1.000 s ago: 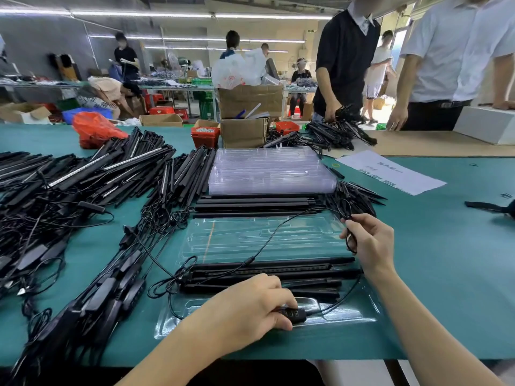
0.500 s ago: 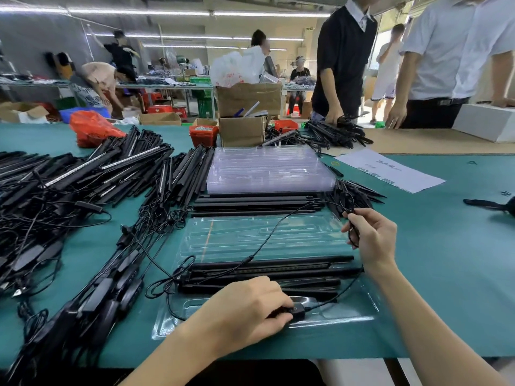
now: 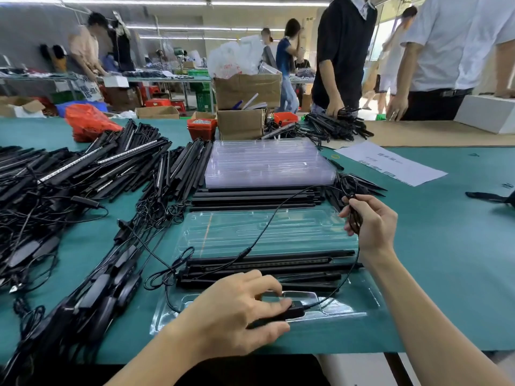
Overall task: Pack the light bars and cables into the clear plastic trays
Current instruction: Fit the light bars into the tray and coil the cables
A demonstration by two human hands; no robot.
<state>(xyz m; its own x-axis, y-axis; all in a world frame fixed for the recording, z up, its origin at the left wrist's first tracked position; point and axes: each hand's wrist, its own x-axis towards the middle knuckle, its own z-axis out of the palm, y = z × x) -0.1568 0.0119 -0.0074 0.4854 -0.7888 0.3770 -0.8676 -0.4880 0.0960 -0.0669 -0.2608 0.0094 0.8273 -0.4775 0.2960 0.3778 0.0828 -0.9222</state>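
Left hand [image 3: 237, 310] pinches small black plastic controller box [image 3: 289, 313] at 6 o'clock pocket of clear moulded plastic tray [image 3: 370, 302] on the bench, right hand [image 3: 370, 221] grips thin black limp cable [image 3: 267, 227] coil at 3 o'clock; light, floppy, snag-prone, best held by box and coil

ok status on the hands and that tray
Left hand presses controller into clear tray. Right hand grips coiled cable. Cable slack crosses tray.
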